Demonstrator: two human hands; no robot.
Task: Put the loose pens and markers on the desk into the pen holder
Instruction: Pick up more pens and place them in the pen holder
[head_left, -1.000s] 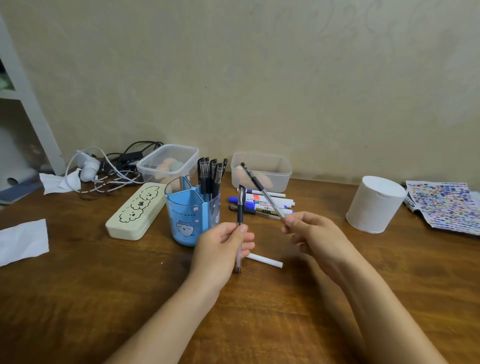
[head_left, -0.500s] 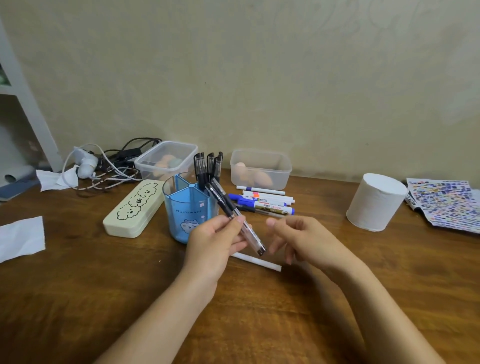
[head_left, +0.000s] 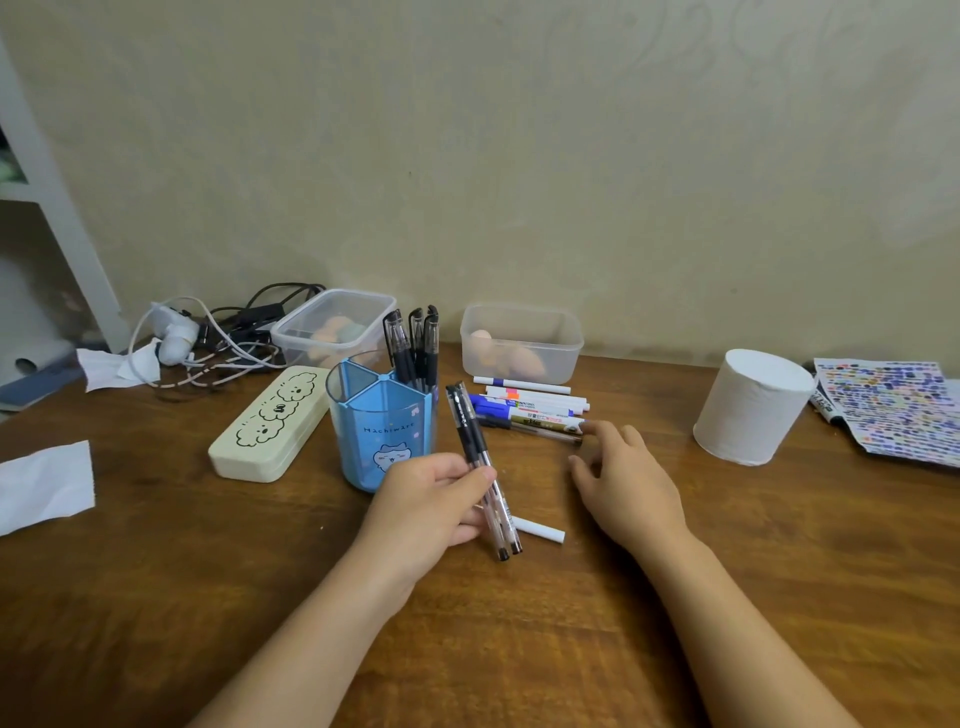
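Wooden desk (head_left: 675, 597) against a beige wall: two black pens (head_left: 480, 457) are pinched mid-barrel by the left hand (head_left: 434, 501), just beside the blue pen holder (head_left: 382, 428). Loose markers (head_left: 530, 408) are approached by the open, empty right hand (head_left: 626, 480); light, stiff, slippery barrels are judged best gripped mid-length.

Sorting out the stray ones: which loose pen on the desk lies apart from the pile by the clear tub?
The plain white pen, alone on the brown wooden desk just behind the two black pens in the left hand; the others lie bunched together farther back.

White stick (head_left: 537, 530) partly hidden behind held pens; printed colourful sheet (head_left: 893, 410) (right side) cut off by frame edge.
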